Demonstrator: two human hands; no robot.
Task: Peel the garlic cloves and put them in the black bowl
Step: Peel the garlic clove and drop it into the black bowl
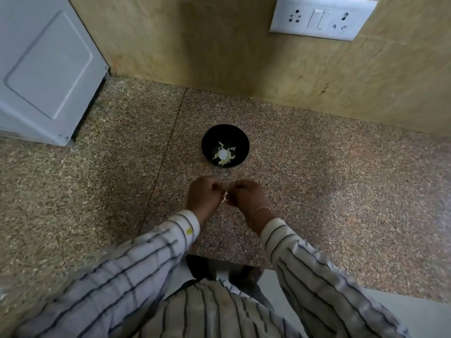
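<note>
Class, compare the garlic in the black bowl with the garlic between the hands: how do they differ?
The bowl garlic is several loose pieces lying free; the held garlic is one small bit, pinched by the left hand and right hand. The bowl garlic shows plainly in the bowl; the held garlic is mostly hidden. Both look pale.

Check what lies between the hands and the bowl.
Nothing: in the head view only bare counter separates the bowl from the left hand and right hand, both pinching a clove.
</note>
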